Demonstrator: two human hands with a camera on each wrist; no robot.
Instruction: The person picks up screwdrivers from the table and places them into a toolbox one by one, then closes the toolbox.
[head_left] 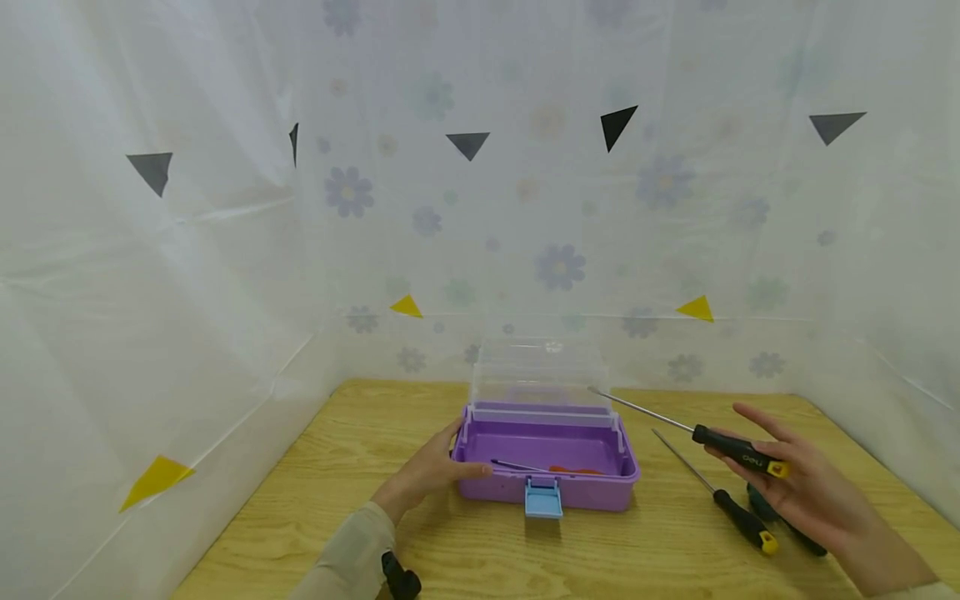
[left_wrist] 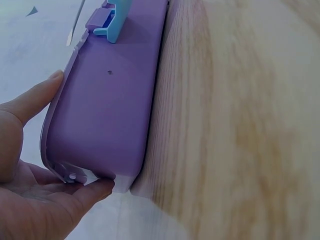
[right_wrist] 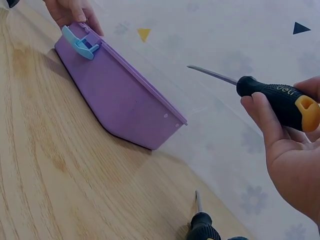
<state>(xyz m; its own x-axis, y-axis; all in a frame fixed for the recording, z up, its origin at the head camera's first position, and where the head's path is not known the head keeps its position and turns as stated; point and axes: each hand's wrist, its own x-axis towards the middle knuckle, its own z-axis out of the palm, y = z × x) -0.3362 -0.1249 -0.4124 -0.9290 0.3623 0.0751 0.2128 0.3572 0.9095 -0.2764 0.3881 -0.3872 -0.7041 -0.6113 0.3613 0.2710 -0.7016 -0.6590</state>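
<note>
Lengthwise, the screwdriver [head_left: 735, 449] is pointed toward ten o'clock, pinched by the right hand [head_left: 821, 500]. The box [head_left: 592, 495] is gripped by the left hand [head_left: 427, 468].

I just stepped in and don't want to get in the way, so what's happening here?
A person's left hand grips the left end of a purple box, whose clear lid stands open. Their right hand holds a black-and-yellow screwdriver in the air, its tip toward the box. A tool with an orange-red handle lies inside the box. A second screwdriver lies on the table, beside something dark partly hidden by the right hand.
</note>
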